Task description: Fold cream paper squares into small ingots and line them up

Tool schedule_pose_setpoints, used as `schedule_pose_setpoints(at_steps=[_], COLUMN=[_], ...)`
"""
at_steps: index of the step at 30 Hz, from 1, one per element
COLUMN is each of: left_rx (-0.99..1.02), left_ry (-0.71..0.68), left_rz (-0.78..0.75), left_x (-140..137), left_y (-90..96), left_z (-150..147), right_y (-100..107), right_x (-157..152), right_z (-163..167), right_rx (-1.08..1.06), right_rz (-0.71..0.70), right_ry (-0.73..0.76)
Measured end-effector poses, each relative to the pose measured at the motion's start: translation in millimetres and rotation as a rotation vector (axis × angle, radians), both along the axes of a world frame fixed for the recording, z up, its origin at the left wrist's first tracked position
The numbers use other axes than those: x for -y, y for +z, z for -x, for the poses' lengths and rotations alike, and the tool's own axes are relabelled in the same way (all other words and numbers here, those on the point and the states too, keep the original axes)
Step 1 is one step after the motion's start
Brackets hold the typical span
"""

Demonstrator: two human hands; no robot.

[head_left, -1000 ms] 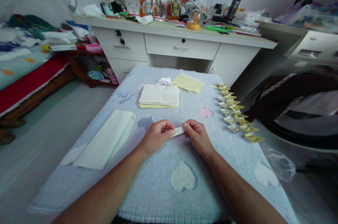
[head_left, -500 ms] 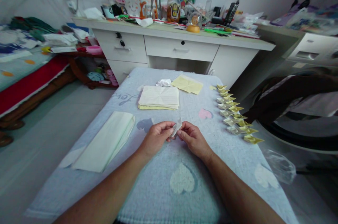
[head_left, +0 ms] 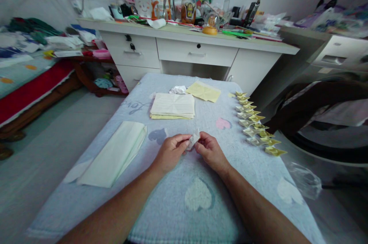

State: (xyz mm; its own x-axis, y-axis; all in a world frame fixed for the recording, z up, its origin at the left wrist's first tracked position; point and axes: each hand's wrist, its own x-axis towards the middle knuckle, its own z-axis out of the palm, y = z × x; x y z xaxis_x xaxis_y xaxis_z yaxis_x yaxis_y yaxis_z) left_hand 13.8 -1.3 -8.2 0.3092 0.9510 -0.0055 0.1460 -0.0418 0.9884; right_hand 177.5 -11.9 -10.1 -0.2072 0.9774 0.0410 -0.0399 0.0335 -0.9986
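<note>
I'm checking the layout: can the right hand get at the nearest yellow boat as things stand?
Probably yes: only cloth shows between the right hand and the yellow boat, though it's busy at the folded paper.

the held paper (head_left: 194,140) is whitish, the cloth (head_left: 166,213) pale blue with pink and white hearts (head_left: 199,195)

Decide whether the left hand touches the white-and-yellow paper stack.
No, the left hand pinches a small folded paper, apart from the stack.
</note>
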Motion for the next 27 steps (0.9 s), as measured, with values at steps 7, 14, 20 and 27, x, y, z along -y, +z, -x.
schedule_pose_setpoints(at_steps=[7,14,20,27], left_rx=[-0.06,-0.042,0.116,0.003], left_ry=[-0.012,0.032,0.079,0.073], left_rz=[-0.106,-0.094,0.031,-0.091], left_x=[1.2,-1.0,0.4,3.0], left_y=[-3.4,-0.1,-3.2,-2.6], left_z=[0.2,-0.6,-4.0,-2.1], right_y=[-1.0,-5.2,-4.7,-0.1], right_x=[0.6,0.7,-0.9,0.4], right_z=[5.4,5.1,1.0,0.0], right_rx=[-0.043,-0.164,-0.097,-0.123], right_rz=[-0.002,0.027,0.027,0.059], right_ry=[-0.098,-0.141,-0.114,-0.107])
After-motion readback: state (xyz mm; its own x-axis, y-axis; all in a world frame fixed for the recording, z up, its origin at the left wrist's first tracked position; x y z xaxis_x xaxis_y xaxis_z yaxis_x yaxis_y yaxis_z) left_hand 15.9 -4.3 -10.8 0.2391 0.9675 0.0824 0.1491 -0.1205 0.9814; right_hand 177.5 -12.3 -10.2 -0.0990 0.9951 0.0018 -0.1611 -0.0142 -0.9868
